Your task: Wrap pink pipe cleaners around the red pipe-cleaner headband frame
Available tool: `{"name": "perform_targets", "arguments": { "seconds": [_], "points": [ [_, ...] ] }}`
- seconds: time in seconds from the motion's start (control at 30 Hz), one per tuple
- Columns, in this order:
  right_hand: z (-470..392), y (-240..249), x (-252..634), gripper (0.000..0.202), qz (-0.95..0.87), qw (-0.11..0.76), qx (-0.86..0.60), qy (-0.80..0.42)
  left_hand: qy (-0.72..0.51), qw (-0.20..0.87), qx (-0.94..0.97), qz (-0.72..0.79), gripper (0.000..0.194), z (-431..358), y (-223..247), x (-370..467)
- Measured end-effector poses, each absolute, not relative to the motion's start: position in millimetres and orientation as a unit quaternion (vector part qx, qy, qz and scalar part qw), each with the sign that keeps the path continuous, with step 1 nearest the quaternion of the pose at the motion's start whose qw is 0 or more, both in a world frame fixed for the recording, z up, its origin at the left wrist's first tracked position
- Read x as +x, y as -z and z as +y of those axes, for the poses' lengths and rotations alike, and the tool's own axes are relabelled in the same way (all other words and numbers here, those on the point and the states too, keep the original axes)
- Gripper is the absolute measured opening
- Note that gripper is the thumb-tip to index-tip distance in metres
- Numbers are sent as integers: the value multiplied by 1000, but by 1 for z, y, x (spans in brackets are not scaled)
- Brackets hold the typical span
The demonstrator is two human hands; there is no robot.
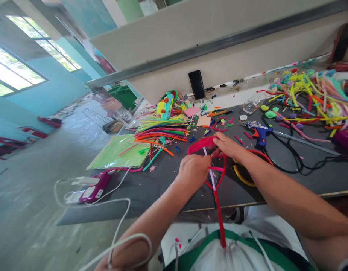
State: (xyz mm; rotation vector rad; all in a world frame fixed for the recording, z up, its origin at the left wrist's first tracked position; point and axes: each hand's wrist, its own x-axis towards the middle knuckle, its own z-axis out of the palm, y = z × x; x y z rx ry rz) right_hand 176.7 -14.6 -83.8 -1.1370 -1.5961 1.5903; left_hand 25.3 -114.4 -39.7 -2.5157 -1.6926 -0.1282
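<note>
Both hands hold a pipe cleaner figure (202, 145) made of pink and red fuzzy strips. Its flat pink band is at the top, a red loop hangs below, and a lilac and red stem (219, 216) runs down toward my shirt. My left hand (193, 168) is closed around the lower left of the figure, fingertips at the lilac strip. My right hand (225, 146) pinches the right end of the pink band. The fingers partly hide the joint between band and stem. A yellow and red ring (244, 177) lies beneath my right forearm.
Bundled pipe cleaners (162, 128) lie beyond my left hand, near a green sheet (114, 152). A phone (196, 83) leans on the partition. To the right are a blue glue gun (262, 135) with black cords and a pipe cleaner heap (312, 94). A purple power strip (95, 188) trails white cable.
</note>
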Motion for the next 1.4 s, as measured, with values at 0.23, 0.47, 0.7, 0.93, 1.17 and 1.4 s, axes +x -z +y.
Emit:
{"name": "perform_targets", "arguments": {
  "seconds": [0.23,0.47,0.7,0.93,1.17,1.4],
  "points": [
    [-11,83,179,7,-624,316,-449,-556,-94,76,-845,-521,23,-83,47,67],
    [-10,84,179,13,-655,311,-473,-501,-91,74,-867,-484,25,-78,49,63],
    [-11,90,178,10,-613,317,-462,-557,-85,74,-869,-482,24,-78,54,56],
    [-8,88,181,15,-687,291,-476,-465,-86,54,-863,-494,27,-72,53,52],
    [-6,82,186,19,-755,266,-473,-368,-15,14,-841,-540,25,-59,40,15],
    [-4,88,188,17,-713,277,-482,-428,123,-99,-808,-568,21,-46,47,-13]
  ]
}}
